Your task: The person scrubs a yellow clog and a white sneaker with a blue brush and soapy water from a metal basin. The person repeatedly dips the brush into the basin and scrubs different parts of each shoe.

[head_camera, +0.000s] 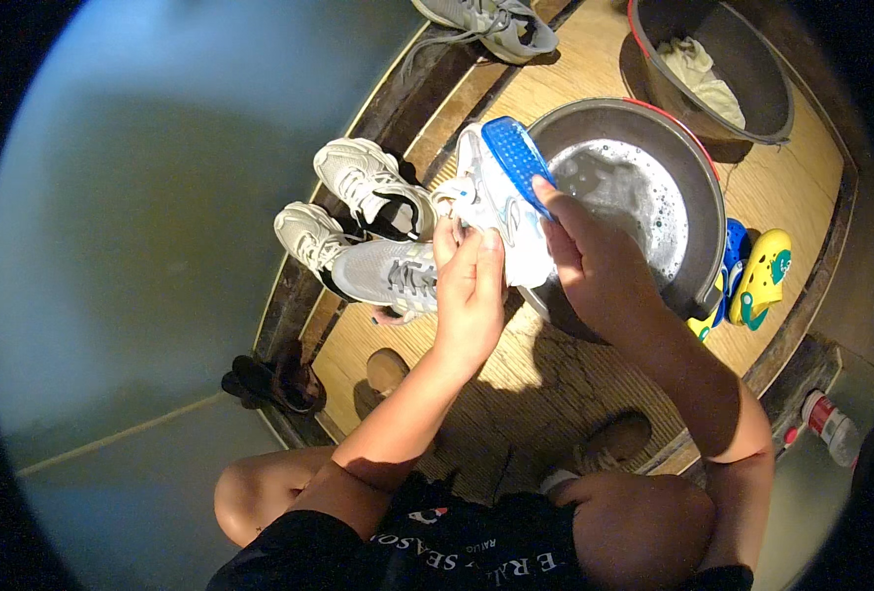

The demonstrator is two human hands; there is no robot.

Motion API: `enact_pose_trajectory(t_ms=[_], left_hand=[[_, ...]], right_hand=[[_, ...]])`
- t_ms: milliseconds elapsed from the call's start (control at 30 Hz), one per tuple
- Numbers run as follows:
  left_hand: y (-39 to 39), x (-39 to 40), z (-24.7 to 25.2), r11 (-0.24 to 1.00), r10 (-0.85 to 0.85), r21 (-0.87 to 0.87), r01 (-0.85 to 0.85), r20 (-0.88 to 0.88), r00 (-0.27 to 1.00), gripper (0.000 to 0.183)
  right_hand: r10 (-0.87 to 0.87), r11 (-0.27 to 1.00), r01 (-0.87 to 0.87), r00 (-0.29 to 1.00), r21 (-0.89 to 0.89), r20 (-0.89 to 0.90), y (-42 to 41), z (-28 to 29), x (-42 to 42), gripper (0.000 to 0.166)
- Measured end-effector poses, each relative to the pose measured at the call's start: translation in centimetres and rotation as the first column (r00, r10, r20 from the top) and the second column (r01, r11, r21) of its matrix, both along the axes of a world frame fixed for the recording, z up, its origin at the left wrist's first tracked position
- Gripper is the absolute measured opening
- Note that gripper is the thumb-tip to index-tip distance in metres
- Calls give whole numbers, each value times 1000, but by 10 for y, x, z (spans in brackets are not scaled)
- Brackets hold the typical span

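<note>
A small white shoe (520, 235) with pale blue marks is gripped by my left hand (472, 284) at its near left side. My right hand (592, 251) is closed around one end of a blue plastic scrubbing brush (517, 159). The brush lies against the shoe's upper right side; its bristles are hidden. Just beyond my right hand stands a dark round basin (705, 221), partly under my forearm, with foamy water (622, 192) in it. Left of my left hand, a grey sneaker (385, 273) lies partly hidden behind my fingers.
Two cream sneakers (363, 177) (308, 236) rest by the wooden edge at left. Another grey sneaker (511, 33) is at the top. A second bucket (769, 81) holds a pale cloth (703, 81). Yellow and blue clogs (762, 273) sit right of the basin, a bottle (832, 428) further down.
</note>
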State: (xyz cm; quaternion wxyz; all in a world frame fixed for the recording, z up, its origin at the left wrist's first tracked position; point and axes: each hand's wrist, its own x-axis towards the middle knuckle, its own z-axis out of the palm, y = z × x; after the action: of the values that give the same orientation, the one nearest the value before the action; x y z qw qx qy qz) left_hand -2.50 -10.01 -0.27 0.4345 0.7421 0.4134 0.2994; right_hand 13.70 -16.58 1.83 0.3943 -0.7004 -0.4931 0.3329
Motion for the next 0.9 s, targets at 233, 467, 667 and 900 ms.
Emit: enact_pose_trajectory(t_ms=[233,467,667,900], left_hand=[[7,-1,4,972,53,-236,-5,199,979,41],[-3,8,3,989,30,-149,-1,192,981,43],[1,6,0,1000,18,-26,-16,68,997,48],[-4,11,-3,1000,-2,17,-1,132,991,55]], right_hand=[[195,975,-187,979,-121,62,-65,7,-32,48],[108,989,-124,978,78,179,-43,-6,-12,44],[77,995,-73,996,72,-50,-16,0,-6,44],[120,987,-120,993,-104,-6,-83,7,-26,45]])
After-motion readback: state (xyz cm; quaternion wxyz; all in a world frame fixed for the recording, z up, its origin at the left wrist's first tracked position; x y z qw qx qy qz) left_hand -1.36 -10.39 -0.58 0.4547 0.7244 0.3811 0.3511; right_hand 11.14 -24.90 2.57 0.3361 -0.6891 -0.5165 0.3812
